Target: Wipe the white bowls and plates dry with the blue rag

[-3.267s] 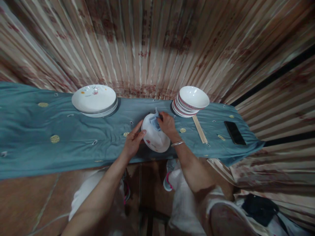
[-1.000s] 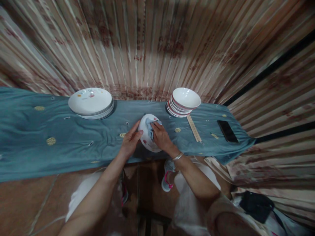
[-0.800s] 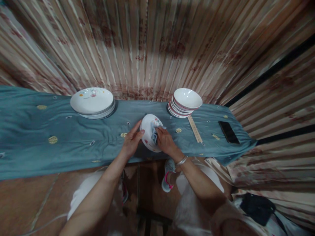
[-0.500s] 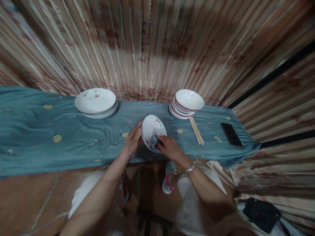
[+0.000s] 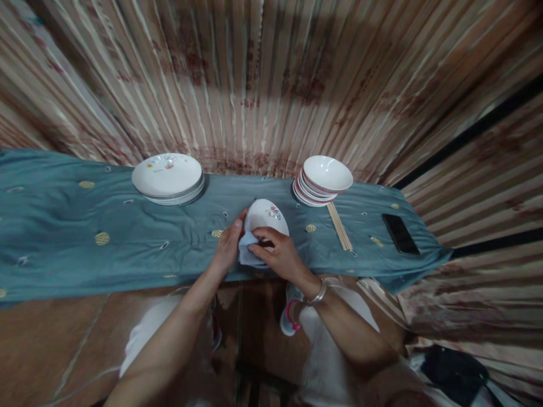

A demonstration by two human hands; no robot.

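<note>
I see the left hand (image 5: pixel 229 240) with its grip closed on the left rim of a tilted dish (image 5: pixel 259 216), at the worktop's (image 5: pixel 136 265) near edge. The right hand's (image 5: pixel 280 254) grip pinches a cloth (image 5: pixel 250 253) against the dish's near-left rim. Stacked plates (image 5: pixel 167 176) stand far left, bowls (image 5: pixel 326 172) far right; chopsticks (image 5: pixel 339 227) lie nearer.

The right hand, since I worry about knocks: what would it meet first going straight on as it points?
Past the blue cloth in its grasp and the dish, the right hand would probably first meet the left hand, which grips the dish's left side; their depth is unclear.
</note>
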